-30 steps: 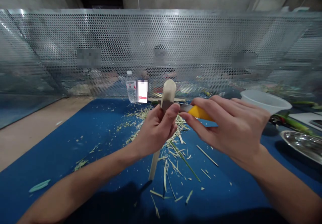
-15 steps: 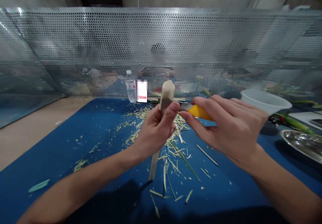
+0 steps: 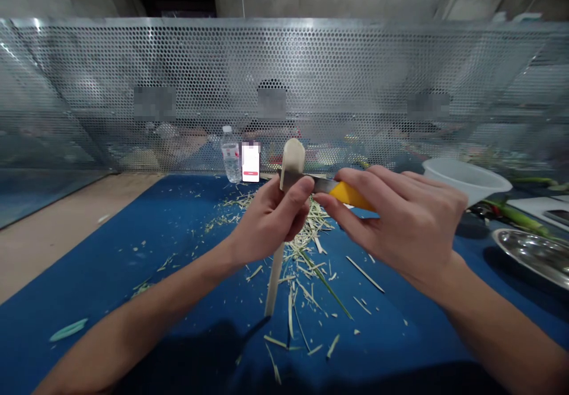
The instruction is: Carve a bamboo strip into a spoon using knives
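Observation:
My left hand is closed around a pale strip with a rounded top, which looks like plant stalk or wood. Below the fist a long flat length of it runs down towards the blue tabletop. In my right hand is a knife with a yellow handle, gripped between thumb and fingers. Its metal blade lies across the strip just under the rounded end, by my left thumb. Pale shavings are scattered beneath both hands.
A water bottle and a lit phone stand against the perforated metal screen. At the right are a white plastic bowl and a steel dish. A teal object lies at the lower left. People are dimly visible behind the screen.
Both hands keep their grips, and the knife stays across the strip. The strip and hands have shifted very slightly left in view.

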Tool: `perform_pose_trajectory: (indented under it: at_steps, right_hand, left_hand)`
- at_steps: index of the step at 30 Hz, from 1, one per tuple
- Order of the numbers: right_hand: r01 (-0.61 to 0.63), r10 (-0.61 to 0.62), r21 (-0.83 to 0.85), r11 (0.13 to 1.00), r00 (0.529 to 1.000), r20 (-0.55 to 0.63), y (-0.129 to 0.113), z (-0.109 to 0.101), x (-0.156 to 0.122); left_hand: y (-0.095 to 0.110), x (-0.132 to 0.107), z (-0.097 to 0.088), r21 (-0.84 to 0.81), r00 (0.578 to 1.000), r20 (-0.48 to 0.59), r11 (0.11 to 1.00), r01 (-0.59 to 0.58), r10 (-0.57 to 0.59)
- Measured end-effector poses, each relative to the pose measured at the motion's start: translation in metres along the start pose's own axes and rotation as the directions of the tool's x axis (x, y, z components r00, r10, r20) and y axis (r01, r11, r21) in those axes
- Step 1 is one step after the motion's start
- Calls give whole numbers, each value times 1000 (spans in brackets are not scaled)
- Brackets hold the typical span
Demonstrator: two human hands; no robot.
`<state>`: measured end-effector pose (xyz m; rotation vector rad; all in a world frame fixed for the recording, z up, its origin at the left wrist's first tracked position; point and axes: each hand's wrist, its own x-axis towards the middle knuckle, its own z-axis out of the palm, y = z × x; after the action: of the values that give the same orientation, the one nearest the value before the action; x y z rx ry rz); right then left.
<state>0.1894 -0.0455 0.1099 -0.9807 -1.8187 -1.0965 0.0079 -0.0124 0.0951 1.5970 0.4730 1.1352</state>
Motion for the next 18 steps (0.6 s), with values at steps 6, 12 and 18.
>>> perform_pose_trajectory:
  at_steps: [6,12,18]
  right_hand:
    - [23,-23,-26,999,1000,-6,1,1,-3]
    - [21,-22,-28,999,999,-33,0,0,-2]
    - [53,-57,-47,997,996,-71,0,-3,1]
  left_hand:
    - [-3,4,7,-88,1000,-7,996,-17,16]
    - [-2,2,10,-85,998,-54,996,-17,12]
    - [2,0,12,-72,998,-69,997,8,-13]
